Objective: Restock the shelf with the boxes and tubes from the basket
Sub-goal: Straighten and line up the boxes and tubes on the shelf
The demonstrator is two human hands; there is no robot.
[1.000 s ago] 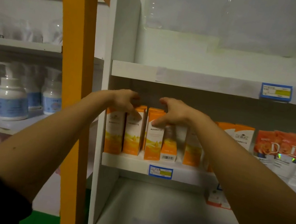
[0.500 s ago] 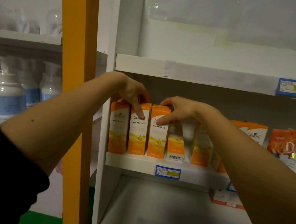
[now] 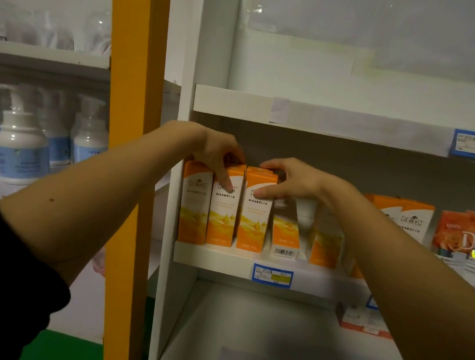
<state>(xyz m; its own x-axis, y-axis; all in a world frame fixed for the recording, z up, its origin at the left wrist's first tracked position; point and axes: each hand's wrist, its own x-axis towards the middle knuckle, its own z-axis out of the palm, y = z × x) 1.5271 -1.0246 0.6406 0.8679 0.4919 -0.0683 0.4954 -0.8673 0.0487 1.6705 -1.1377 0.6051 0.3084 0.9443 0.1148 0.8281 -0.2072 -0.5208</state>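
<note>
At the shelf's left end, my left hand grasps one box; my right hand grasps its neighbour.

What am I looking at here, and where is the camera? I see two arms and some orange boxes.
There is no machine: a person is stocking a shop shelf with bare hands. The single picture comes from a camera worn on the person's head, so you see their own arms reaching forward.

The left hand rests its fingers on the second orange box in the row; the right hand grips the third orange box beside it. Both boxes stand upright on the white shelf, near its left end. Further right stand more orange boxes and a white tube, then red rose-printed packs. A blue price tag hangs on the shelf edge. Pump bottles fill the neighbouring unit.
</note>
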